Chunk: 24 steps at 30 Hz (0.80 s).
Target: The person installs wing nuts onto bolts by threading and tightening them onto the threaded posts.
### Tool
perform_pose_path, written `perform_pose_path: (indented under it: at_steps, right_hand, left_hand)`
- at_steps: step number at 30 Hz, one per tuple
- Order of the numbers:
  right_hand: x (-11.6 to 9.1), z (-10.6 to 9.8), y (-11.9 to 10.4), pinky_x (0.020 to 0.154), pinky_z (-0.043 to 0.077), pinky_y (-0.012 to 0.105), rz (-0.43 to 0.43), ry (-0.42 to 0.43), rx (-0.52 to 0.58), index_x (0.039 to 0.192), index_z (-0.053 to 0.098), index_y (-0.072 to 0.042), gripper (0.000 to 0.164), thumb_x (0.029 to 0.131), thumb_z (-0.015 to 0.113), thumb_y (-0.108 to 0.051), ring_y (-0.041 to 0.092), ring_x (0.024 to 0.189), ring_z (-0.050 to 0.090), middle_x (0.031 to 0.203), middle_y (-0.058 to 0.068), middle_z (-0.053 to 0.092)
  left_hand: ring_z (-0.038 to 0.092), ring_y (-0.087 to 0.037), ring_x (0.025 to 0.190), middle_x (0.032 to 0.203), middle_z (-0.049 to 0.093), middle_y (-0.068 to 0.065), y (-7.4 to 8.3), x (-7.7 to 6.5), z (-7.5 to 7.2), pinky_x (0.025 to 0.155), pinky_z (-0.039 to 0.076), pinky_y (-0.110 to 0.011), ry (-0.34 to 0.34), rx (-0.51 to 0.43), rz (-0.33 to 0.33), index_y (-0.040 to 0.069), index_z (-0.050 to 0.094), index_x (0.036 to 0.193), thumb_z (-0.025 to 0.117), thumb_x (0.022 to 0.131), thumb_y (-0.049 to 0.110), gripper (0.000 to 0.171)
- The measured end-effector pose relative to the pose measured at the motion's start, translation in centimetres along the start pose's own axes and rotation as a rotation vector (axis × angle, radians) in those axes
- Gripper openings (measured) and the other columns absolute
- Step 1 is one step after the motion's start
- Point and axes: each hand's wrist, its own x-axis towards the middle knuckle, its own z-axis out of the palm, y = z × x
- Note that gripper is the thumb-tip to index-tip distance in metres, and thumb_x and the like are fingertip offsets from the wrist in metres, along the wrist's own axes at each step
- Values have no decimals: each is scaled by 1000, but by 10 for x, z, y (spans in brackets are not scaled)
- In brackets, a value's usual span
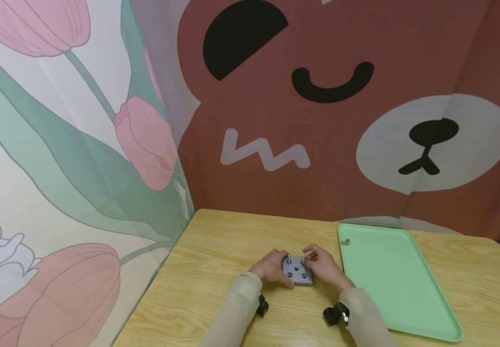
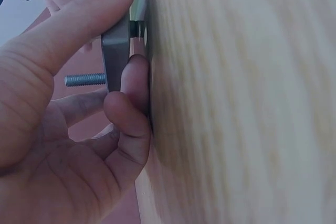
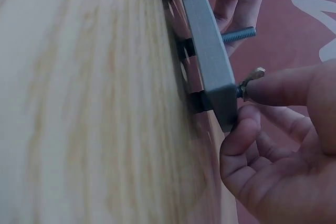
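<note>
A grey metal plate (image 1: 296,270) with several holes is held just above the wooden table, gripped along its left side by my left hand (image 1: 271,267). In the left wrist view the thumb presses one face and curled fingers reach under the edge. A threaded bolt (image 3: 240,35) sticks up from the plate, bare of any nut. At the far right corner, my right hand (image 1: 324,266) pinches a small brass-coloured wing nut (image 3: 256,74) on a second bolt's end. Dark bolt heads (image 3: 199,102) show beneath the plate in the right wrist view.
To the right lies a light green tray (image 1: 397,274) on the wooden table (image 1: 215,250). A small brass-coloured piece (image 1: 345,242) sits at the tray's far left corner. Behind the table hangs a printed curtain (image 1: 267,193). Black wrist cameras (image 1: 335,314) are strapped at both cuffs.
</note>
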Motion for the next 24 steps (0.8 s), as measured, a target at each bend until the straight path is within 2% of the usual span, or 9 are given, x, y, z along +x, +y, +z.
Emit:
perform_pose_path:
  at_steps: [2,7,10,15,19,24]
  right_hand:
    - [0,0,0,66,44,32,-3,-2,3,102,62,-4,16,86,63,-2,18,79,55,85,4,59]
    - [0,1,-1,64,45,31,17,9,-12,86,61,-7,7,85,67,-6,15,74,54,83,2,61]
    - [0,1,0,62,43,31,30,9,-14,86,60,-6,2,86,61,-4,16,72,53,83,2,60]
    - [1,0,0,60,40,31,53,2,25,88,61,-3,13,88,49,1,17,68,49,82,5,58]
    - [1,0,0,63,42,31,32,10,19,91,61,-4,6,88,56,-1,16,72,52,84,4,60]
    - [0,0,0,65,44,32,12,8,3,99,61,-4,14,86,65,-7,16,76,54,83,3,60]
  left_hand:
    - [47,-13,81,100,47,3,0,0,0,73,41,-30,-2,3,-2,16,52,130,90,62,29,79]
    - [47,-12,82,103,48,2,0,0,0,75,41,-31,-2,9,-1,17,52,131,90,63,29,79]
    - [47,-12,82,103,48,2,1,0,0,75,41,-31,-1,4,-2,17,52,131,90,62,28,79]
    - [47,-13,82,103,48,2,1,-1,0,75,41,-31,-1,-1,-2,17,52,131,90,62,28,79]
    - [47,-13,81,101,48,3,1,-1,0,74,41,-31,-6,6,-1,16,52,131,90,63,29,79]
    - [47,-12,81,101,48,3,1,-1,0,74,41,-30,-3,6,-4,16,52,130,90,62,29,79]
